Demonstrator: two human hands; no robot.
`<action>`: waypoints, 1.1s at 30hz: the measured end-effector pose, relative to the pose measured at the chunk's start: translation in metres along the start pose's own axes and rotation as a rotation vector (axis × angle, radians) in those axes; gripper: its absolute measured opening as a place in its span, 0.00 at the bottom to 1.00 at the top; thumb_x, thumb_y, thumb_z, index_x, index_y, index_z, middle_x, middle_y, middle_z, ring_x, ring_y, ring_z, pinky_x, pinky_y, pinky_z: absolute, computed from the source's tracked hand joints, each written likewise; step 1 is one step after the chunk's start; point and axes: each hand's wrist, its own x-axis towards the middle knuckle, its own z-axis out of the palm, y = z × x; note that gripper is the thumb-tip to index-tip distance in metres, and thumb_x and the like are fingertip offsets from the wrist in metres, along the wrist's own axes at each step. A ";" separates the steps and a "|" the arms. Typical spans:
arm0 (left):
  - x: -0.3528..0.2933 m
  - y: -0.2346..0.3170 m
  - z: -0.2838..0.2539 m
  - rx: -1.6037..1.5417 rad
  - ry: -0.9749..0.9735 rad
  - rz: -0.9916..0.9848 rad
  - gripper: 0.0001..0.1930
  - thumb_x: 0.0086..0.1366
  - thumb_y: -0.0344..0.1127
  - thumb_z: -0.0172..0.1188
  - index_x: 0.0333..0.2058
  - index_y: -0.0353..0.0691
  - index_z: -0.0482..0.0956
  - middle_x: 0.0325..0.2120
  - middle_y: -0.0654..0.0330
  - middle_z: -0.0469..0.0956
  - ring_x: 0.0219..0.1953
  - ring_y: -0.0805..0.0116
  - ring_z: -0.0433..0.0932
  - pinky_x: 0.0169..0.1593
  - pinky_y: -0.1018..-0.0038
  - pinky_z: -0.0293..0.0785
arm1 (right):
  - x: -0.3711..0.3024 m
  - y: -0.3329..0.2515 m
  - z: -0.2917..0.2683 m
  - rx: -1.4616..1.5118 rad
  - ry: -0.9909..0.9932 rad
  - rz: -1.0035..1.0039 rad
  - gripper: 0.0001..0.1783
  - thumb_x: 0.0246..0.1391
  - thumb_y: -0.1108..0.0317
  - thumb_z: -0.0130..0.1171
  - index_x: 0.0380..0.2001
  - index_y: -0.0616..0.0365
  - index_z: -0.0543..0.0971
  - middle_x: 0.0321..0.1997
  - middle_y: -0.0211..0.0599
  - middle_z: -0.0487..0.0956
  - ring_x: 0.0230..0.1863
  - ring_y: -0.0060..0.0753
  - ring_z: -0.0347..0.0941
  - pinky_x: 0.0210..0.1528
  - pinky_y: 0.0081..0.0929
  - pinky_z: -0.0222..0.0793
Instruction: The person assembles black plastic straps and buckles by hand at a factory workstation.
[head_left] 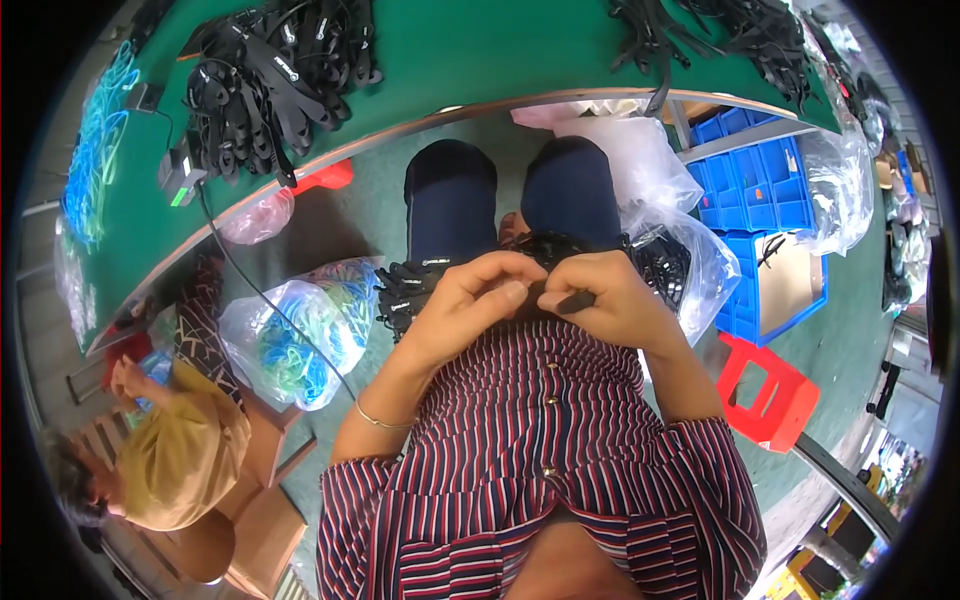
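Note:
Over my lap, my right hand (605, 290) is closed in a pinch, and the dark end of a black strap (575, 302) sticks out between its thumb and fingers. Close beside it, my left hand (480, 295) has its fingers curled and its thumb drawn in around what looks like dark strap material; the exact grip is partly hidden. A bunch of black straps (405, 290) with white print lies across my lap by the left hand. More black pieces lie behind my hands. To the right, a clear plastic bag (715, 265) holds black pieces.
A green table (450, 60) ahead carries piles of black straps (270, 85) and a cable (270, 300) hanging down. Blue crates (755, 190) and a red stool (770, 395) are at right. A bag of blue-green cords (300, 345) and another person (185, 450) are at left.

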 end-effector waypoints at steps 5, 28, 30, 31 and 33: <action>-0.004 -0.005 -0.004 0.016 -0.039 0.082 0.11 0.56 0.26 0.57 0.39 0.32 0.73 0.33 0.64 0.73 0.34 0.81 0.69 0.40 0.83 0.66 | 0.003 -0.009 0.001 0.066 -0.043 0.087 0.06 0.45 0.72 0.59 0.22 0.63 0.73 0.18 0.38 0.72 0.21 0.32 0.70 0.25 0.24 0.63; 0.005 -0.025 0.012 -0.265 0.145 0.118 0.08 0.56 0.26 0.57 0.35 0.36 0.70 0.30 0.64 0.72 0.27 0.80 0.68 0.32 0.85 0.65 | -0.002 0.008 0.011 0.123 0.256 -0.027 0.15 0.35 0.77 0.65 0.31 0.61 0.75 0.30 0.36 0.73 0.29 0.26 0.70 0.30 0.18 0.63; 0.005 -0.020 0.015 -0.246 0.140 0.133 0.08 0.57 0.25 0.56 0.35 0.35 0.69 0.29 0.65 0.71 0.27 0.81 0.68 0.32 0.86 0.65 | -0.004 0.014 0.012 0.087 0.252 -0.058 0.15 0.34 0.76 0.65 0.32 0.61 0.76 0.29 0.35 0.74 0.28 0.28 0.71 0.31 0.20 0.64; 0.004 -0.017 0.017 -0.298 0.122 0.126 0.07 0.57 0.25 0.55 0.35 0.36 0.68 0.31 0.64 0.71 0.28 0.81 0.68 0.33 0.85 0.65 | -0.006 0.010 0.008 0.095 0.221 -0.017 0.15 0.34 0.76 0.65 0.32 0.60 0.76 0.29 0.35 0.74 0.29 0.28 0.71 0.31 0.21 0.65; 0.002 -0.015 0.017 -0.350 0.107 0.119 0.07 0.57 0.25 0.54 0.35 0.36 0.68 0.33 0.63 0.70 0.29 0.81 0.68 0.34 0.85 0.64 | -0.005 0.008 0.008 0.106 0.235 -0.035 0.15 0.34 0.77 0.65 0.32 0.60 0.76 0.29 0.35 0.74 0.28 0.27 0.71 0.30 0.20 0.64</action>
